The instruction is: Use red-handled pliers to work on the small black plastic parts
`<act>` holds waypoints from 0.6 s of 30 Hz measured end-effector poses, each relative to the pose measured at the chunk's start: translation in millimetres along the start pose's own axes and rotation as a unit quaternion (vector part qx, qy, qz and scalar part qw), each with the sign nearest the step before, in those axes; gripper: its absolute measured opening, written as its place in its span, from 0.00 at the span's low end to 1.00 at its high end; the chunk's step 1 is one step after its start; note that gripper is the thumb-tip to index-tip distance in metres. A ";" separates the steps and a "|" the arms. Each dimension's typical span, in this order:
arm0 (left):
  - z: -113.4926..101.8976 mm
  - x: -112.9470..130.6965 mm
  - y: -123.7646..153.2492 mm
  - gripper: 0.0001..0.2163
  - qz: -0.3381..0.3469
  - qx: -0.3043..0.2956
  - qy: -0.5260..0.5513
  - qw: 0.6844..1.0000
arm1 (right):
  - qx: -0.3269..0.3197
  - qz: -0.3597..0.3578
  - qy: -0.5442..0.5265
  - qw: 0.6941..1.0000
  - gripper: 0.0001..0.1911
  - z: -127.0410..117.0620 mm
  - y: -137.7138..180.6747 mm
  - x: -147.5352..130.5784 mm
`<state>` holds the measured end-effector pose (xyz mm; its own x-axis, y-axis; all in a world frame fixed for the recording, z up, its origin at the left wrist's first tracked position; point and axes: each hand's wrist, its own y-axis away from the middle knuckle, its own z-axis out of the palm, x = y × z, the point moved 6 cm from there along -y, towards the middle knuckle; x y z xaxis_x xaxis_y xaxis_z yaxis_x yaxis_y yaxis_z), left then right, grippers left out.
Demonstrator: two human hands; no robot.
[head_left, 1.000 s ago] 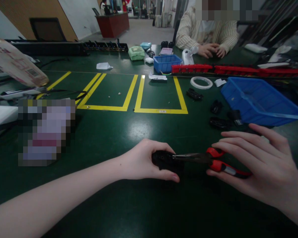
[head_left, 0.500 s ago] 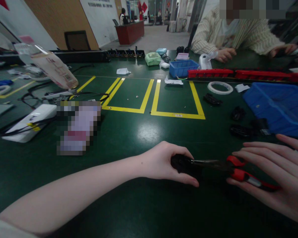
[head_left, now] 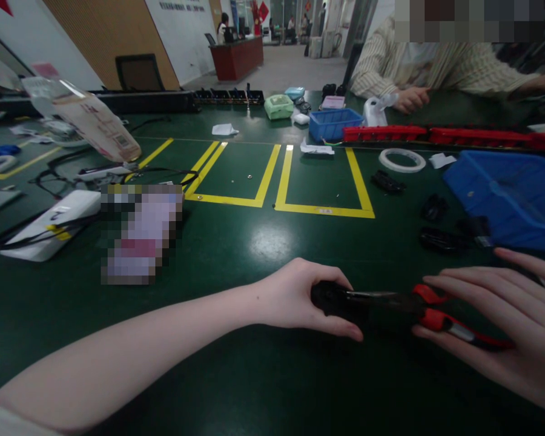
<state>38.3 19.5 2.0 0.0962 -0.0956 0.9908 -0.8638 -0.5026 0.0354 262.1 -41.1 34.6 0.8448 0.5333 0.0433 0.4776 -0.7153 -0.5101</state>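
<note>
Pliers [head_left: 431, 318] with red handles lie low on the green counter [head_left: 254, 381], at the lower right of the head view. Their dark nose points left into a black part [head_left: 331, 300] at the lower middle. The left hand [head_left: 290, 297] is closed over that part, thumb beneath and fingers curled on top, pinning it to the counter. The right hand [head_left: 504, 321] wraps the red handles with long, nearly straight fingers, one under and the rest above, so it holds them lightly rather than squeezing.

The pliers look like stiff steel with some weight. The coated handles are the place to grip, far back for leverage, and the bare nose looks slick. The black part seems to be small, light, hard plastic that could skid or crack under a hard bite, so it is best held by its body, clear of the nose.

More black pieces [head_left: 438, 240] lie beside a blue bin [head_left: 508, 194] at mid right. A co-worker's hand [head_left: 411, 97] rests at the upper right.
</note>
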 end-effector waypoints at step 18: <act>-12.3 -3.8 3.7 0.21 -0.075 0.075 0.164 0.981 | 0.025 0.137 -0.180 0.974 0.14 4.9 -12.9 5.7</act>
<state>28.7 28.6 0.0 0.0315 0.2595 0.9652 -0.7676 -0.6123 0.1896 259.6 -26.5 37.2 0.7951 0.4559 -0.3999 0.2268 -0.8351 -0.5011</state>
